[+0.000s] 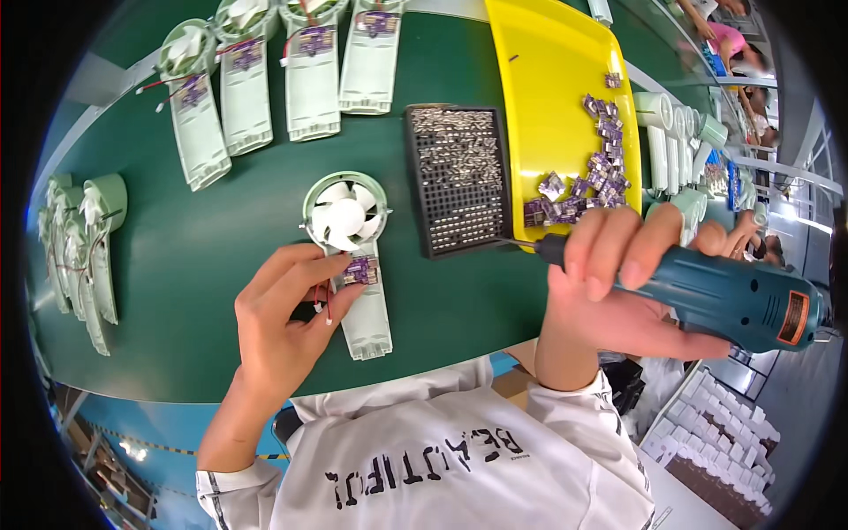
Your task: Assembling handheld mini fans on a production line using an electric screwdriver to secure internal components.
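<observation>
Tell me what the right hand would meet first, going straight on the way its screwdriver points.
Probably the black tray, at its corner nearest the right hand: the screwdriver ends right by it, though whether they touch is unclear.

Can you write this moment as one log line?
left hand: holding purple board on fan | right hand: holding teal screwdriver, bit near screw tray | yellow bin: more boards

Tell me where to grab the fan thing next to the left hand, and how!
I'd pinch the green fan housing by the edges of its long, narrow lower end, coming from the near side, which that end faces. It lies away from the white fan blades, and the left hand is by the purple circuit board.
</observation>
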Motion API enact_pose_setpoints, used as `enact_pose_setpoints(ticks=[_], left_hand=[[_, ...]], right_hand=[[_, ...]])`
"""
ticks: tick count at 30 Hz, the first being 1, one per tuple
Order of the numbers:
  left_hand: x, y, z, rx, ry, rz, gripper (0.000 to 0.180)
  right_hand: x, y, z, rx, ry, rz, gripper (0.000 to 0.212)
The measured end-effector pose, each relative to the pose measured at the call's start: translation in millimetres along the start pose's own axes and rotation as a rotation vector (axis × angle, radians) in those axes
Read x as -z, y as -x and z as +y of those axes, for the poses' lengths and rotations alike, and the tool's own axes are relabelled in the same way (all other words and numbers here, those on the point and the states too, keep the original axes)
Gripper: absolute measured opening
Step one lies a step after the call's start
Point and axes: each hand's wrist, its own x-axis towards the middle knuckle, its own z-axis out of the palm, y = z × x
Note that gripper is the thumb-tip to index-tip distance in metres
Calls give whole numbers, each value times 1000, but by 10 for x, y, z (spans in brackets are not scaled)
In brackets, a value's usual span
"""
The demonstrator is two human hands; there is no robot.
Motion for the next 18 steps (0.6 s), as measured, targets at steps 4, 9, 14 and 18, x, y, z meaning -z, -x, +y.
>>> enact_pose_setpoints(ticks=[4, 9, 14, 18], left_hand=[[-106, -104, 51, -22, -16, -45, 28], [-136, -139, 16, -14, 14, -56, 30], [-159, -135, -14, -19, -17, -47, 32], [-145, -135, -37, -5, -5, -58, 33]], right_hand=[[81, 11, 205, -2, -43, -33, 84], [183, 18, 161, 14, 119, -43, 87], [366, -25, 149, 61, 163, -32, 89], [377, -25, 217, 17, 118, -34, 89]])
